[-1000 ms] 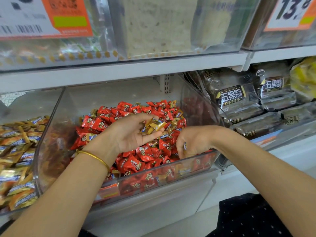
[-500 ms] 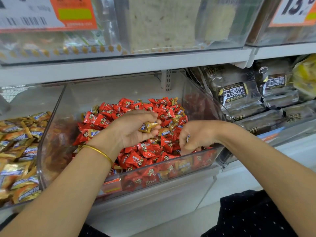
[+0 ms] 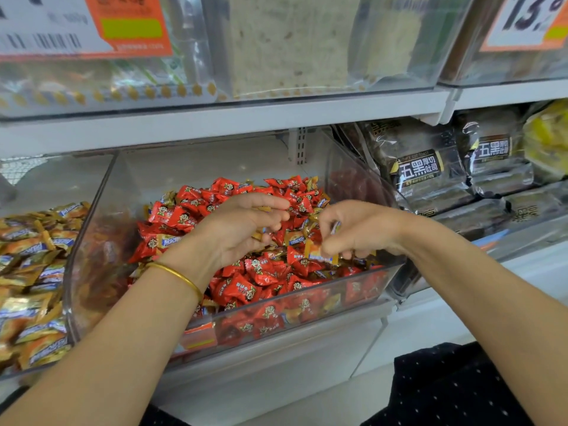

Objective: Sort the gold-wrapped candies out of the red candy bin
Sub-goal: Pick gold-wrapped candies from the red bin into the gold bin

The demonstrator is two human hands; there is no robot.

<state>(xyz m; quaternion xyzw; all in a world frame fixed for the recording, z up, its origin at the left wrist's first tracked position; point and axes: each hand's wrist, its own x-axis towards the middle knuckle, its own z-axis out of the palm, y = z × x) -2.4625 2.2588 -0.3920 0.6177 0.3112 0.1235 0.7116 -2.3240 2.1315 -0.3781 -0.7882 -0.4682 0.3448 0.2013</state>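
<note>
A clear plastic bin [image 3: 307, 305] on the lower shelf is filled with red-wrapped candies [image 3: 246, 287], with a few gold-wrapped ones mixed in. My left hand [image 3: 242, 229] hovers palm-up over the middle of the pile, fingers curled around several gold-wrapped candies. My right hand [image 3: 356, 232] is over the right part of the bin, pinching a gold-wrapped candy [image 3: 319, 256] between fingers and thumb, just above the red heap. A gold bangle [image 3: 178, 276] circles my left wrist.
The neighbouring bin on the left holds gold-wrapped candies [image 3: 33, 272]. Dark packaged loaves [image 3: 430, 176] fill the bins on the right. A white shelf edge [image 3: 215, 121] with upper bins and price tags [image 3: 83, 23] hangs close overhead.
My left hand has curled shut around the gold candies that lay on its open palm. My right hand rose from the bin's front edge, lifting a gold candy toward the left hand.
</note>
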